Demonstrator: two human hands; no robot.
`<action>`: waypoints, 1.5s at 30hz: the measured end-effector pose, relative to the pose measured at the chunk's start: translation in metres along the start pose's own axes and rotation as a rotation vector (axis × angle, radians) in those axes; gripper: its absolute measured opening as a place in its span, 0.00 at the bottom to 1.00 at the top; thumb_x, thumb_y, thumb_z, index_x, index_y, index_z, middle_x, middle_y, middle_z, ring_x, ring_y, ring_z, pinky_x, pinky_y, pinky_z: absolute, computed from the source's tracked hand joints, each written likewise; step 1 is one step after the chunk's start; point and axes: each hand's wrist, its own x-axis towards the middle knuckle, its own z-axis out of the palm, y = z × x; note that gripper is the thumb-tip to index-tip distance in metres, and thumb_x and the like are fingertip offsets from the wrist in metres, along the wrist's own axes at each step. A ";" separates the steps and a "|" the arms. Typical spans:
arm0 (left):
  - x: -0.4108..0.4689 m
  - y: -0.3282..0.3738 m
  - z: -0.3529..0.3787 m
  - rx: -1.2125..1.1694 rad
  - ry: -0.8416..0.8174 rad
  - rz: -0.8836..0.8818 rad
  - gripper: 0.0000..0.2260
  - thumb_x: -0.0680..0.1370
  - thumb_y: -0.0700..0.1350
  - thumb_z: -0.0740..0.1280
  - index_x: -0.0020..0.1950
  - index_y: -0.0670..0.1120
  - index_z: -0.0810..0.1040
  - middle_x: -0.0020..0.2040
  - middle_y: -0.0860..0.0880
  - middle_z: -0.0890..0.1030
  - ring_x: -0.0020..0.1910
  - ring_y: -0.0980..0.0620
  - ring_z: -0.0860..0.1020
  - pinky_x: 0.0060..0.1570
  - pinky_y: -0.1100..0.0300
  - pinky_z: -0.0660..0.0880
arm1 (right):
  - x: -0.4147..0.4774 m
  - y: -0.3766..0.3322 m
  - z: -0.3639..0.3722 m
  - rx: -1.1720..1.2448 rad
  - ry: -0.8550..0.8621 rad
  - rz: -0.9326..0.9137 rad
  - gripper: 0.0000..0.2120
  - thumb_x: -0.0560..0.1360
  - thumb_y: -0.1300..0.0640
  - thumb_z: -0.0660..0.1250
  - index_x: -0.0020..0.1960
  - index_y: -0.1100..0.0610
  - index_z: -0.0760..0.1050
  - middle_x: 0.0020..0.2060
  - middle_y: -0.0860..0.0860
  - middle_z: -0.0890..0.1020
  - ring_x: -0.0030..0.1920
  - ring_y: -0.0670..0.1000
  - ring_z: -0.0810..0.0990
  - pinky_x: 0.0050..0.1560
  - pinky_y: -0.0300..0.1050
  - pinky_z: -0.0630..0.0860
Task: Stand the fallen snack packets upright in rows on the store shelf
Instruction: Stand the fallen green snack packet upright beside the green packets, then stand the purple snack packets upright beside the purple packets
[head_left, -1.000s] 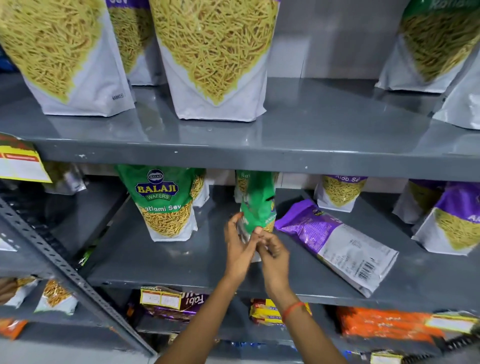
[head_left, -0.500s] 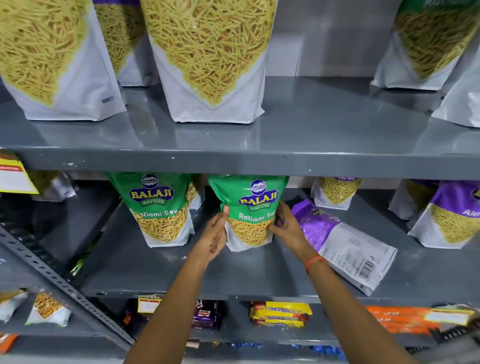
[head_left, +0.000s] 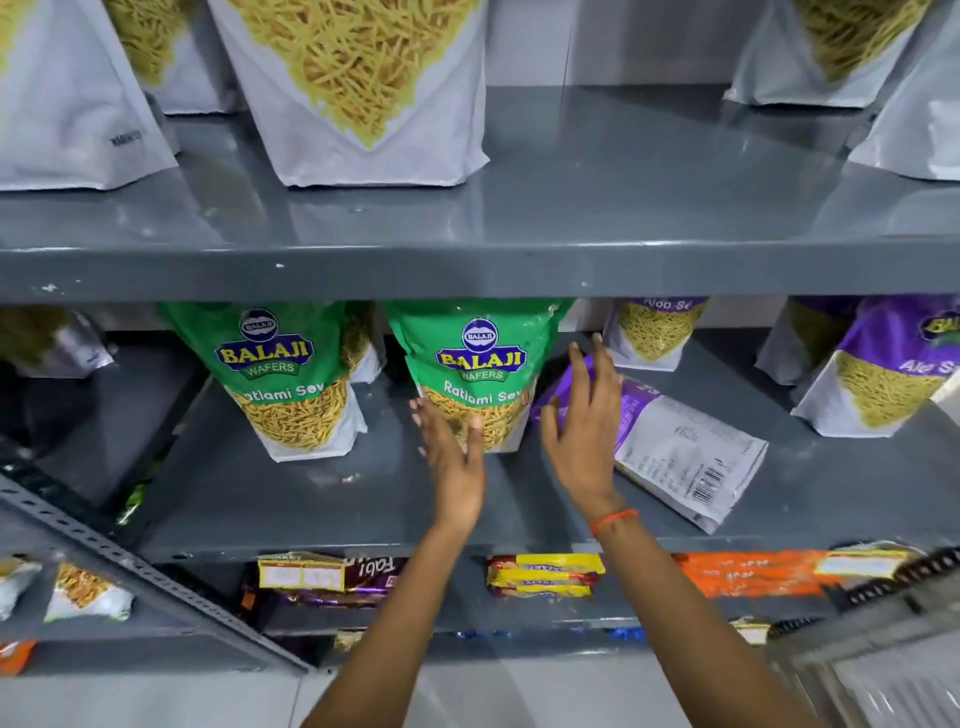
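Observation:
Two green Ratlami Sev packets stand upright on the middle shelf (head_left: 311, 499): one at the left (head_left: 280, 374), one in the centre (head_left: 475, 364). My left hand (head_left: 452, 452) is open just in front of the centre packet's lower edge, fingers spread, holding nothing. My right hand (head_left: 584, 426) is open too, hovering over the purple end of a fallen purple-and-white packet (head_left: 680, 447) that lies flat, barcode up, to the right of the centre green packet. An orange band circles my right wrist.
More purple packets stand at the back (head_left: 657, 332) and far right (head_left: 883, 374) of the middle shelf. Large white packets (head_left: 358, 88) line the upper shelf (head_left: 571, 270), whose front lip overhangs. Biscuit packs (head_left: 545, 574) fill the lower shelf. A slanted metal rail (head_left: 130, 561) crosses at the left.
The centre green packet went from edge-on in both hands to standing face-forward. Both hands have let go of it; the right hand has shifted right over the fallen purple packet.

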 end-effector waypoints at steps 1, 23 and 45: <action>-0.010 0.001 0.014 0.020 0.026 -0.047 0.33 0.78 0.54 0.56 0.75 0.44 0.40 0.78 0.45 0.41 0.76 0.50 0.40 0.74 0.47 0.38 | 0.002 0.009 -0.003 -0.087 -0.051 -0.005 0.31 0.68 0.59 0.62 0.71 0.57 0.59 0.74 0.61 0.58 0.74 0.61 0.55 0.75 0.55 0.53; -0.061 0.066 0.190 -0.534 0.163 -0.398 0.12 0.77 0.36 0.59 0.35 0.47 0.71 0.33 0.47 0.73 0.27 0.55 0.73 0.26 0.66 0.70 | 0.072 0.220 -0.120 0.616 -0.512 0.788 0.07 0.74 0.67 0.63 0.42 0.61 0.79 0.21 0.45 0.81 0.23 0.39 0.76 0.29 0.33 0.75; -0.080 0.058 0.261 -0.045 -0.031 0.110 0.32 0.68 0.58 0.68 0.68 0.47 0.66 0.62 0.53 0.69 0.64 0.55 0.68 0.65 0.62 0.65 | 0.000 0.216 -0.096 0.952 -0.077 0.575 0.04 0.74 0.67 0.64 0.47 0.63 0.77 0.34 0.44 0.84 0.39 0.40 0.78 0.44 0.32 0.76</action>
